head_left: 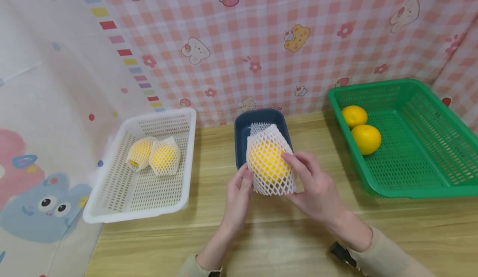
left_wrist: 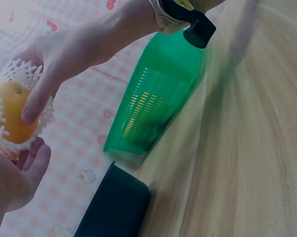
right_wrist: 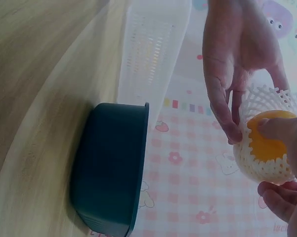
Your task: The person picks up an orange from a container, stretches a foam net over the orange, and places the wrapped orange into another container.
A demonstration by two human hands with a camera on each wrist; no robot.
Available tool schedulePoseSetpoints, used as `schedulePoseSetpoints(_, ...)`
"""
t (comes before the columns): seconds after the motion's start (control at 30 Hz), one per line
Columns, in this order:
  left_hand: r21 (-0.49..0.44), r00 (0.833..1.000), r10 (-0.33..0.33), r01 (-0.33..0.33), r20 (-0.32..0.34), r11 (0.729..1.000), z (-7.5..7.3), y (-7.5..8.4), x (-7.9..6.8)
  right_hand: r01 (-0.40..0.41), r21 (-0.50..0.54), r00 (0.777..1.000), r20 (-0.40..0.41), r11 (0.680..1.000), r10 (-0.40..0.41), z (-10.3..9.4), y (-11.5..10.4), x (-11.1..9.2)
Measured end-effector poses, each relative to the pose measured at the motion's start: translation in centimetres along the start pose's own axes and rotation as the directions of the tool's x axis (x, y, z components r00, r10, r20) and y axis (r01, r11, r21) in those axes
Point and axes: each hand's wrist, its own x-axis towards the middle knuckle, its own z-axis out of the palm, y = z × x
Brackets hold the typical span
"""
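Both hands hold up a yellow-orange fruit, an orange (left_wrist: 16, 111), inside a white foam net sleeve (head_left: 269, 133). On its right side, my right hand (head_left: 317, 189) grips the netted orange, fingers over the mesh; in the right wrist view its thumb presses the bare fruit through the sleeve's opening. My left hand (head_left: 237, 196) holds the sleeve's left edge between thumb and fingers. Beneath and behind the fruit sits a dark blue bin (head_left: 239, 140), with another piece of foam net (head_left: 257, 127) inside it, partly hidden.
At left, a white basket (head_left: 186, 165) holds two netted oranges (head_left: 164, 156). On the right, a green basket (head_left: 414, 192) holds two bare oranges (head_left: 366, 140). All stand on a wood-grain table (head_left: 213, 210) before a pink checked cloth (head_left: 224, 32).
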Motion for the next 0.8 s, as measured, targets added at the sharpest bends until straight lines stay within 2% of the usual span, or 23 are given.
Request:
schedulePoseSetpoints(0.1,-0.013,1.0,-0.019,0.019,0.016,1.0,0.04,0.1,0.07,0.04,-0.003,0.998,-0.04,0.999,-0.04,0.24,-0.08,-0.01)
schedulePoseSetpoints(0.23,-0.029,0.999,-0.047,0.048,0.015,0.998,0.06,0.22,0.18,0.048,-0.004,0.996,-0.07,0.999,-0.048,0.45,-0.18,0.09)
schedulePoseSetpoints(0.4,-0.047,0.996,-0.087,0.086,-0.012,0.995,0.09,0.3,0.32,0.025,0.007,1.0,-0.019,1.0,-0.025,0.5,-0.2,0.06)
schedulePoseSetpoints(0.5,-0.077,0.994,-0.105,0.103,-0.025,0.992,-0.03,0.33,0.51,-0.032,0.055,0.997,0.073,0.998,0.028,0.47,-0.36,0.1)
schedulePoseSetpoints(0.63,-0.1,0.993,-0.114,0.11,-0.035,0.989,-0.32,0.34,0.73,-0.144,0.124,0.979,0.165,0.982,0.123,0.42,-0.8,0.19)
schedulePoseSetpoints(0.7,-0.103,0.993,-0.111,0.107,-0.032,0.989,-0.43,0.31,0.82,-0.193,0.142,0.971,0.172,0.971,0.167,0.46,-0.95,0.31)
schedulePoseSetpoints(0.8,-0.095,0.997,-0.077,0.075,-0.019,0.993,-0.55,0.19,0.96,-0.224,0.153,0.968,0.153,0.963,0.201,0.72,-1.0,0.51)
